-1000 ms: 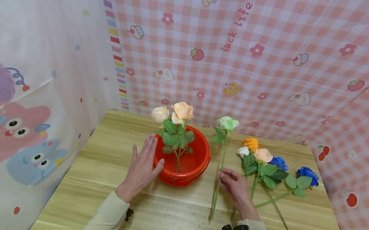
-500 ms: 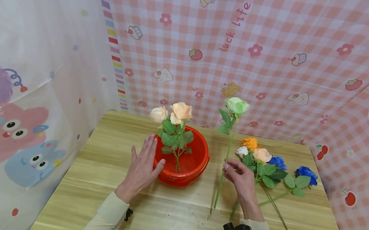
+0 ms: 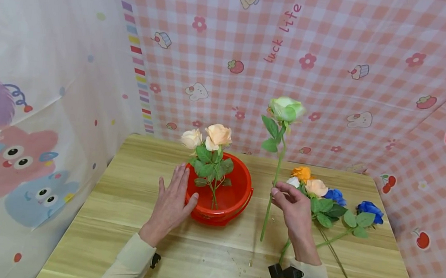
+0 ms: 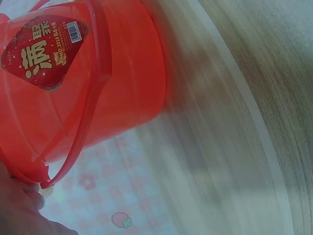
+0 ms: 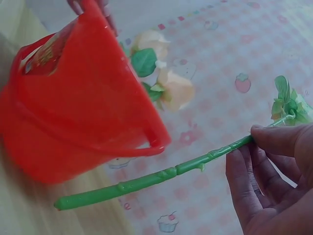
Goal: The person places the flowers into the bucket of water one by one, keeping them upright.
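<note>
Green rose (image 3: 286, 110) has risen, its bloom (image 3: 286, 109) above the fingers of the right hand (image 3: 296, 208), which pinches its stem (image 5: 146, 181); it seems free for moving. Left hand (image 3: 170, 205), fingers straight, touches the red bucket (image 3: 238, 193).

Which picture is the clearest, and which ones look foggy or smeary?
Head view: clearest, the bucket crisp, a pale shine on the table; left wrist view: hazy, table grain smeared, label readable; right wrist view: also hazy, stem fairly clear, cloth behind it pale and soft.
</note>
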Motion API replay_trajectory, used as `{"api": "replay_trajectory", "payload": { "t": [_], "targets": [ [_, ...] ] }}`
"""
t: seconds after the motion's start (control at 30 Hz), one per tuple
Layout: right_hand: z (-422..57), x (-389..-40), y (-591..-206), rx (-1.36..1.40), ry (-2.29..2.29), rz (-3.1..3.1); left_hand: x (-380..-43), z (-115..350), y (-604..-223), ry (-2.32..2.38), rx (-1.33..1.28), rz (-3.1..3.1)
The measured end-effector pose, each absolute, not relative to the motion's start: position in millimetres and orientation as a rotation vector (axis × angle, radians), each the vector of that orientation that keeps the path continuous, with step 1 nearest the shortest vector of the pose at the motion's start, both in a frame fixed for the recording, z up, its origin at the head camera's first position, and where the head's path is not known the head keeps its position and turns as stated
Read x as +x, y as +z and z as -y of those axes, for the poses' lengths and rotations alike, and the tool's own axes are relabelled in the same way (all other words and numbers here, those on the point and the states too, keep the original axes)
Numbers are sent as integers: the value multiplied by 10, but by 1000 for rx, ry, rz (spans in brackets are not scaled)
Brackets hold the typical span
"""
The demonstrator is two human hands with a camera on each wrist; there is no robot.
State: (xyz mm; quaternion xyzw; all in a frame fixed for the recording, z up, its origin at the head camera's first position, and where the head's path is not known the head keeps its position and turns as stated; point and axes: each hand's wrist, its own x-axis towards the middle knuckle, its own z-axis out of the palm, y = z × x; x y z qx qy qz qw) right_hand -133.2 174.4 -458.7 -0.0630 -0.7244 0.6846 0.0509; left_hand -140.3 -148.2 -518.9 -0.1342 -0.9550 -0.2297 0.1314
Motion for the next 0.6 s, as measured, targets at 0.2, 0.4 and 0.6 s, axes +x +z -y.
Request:
{"api": "replay_trajectory", "payload": {
  "t": [0.2, 0.4, 0.6],
  "targets": [
    [-1699, -1353, -4461, -179, 2036, 2201, -1396, 1484, -5181, -676, -383, 2779],
    [-1641, -1410, -4321, -150, 2001, 2156, -1397, 1480, -5174, -688, -381, 2789],
    [-1567, -1479, -4183, -92, 1999, 2096, -1401, 1483, -5185, -694, -374, 2789]
  ]
}}
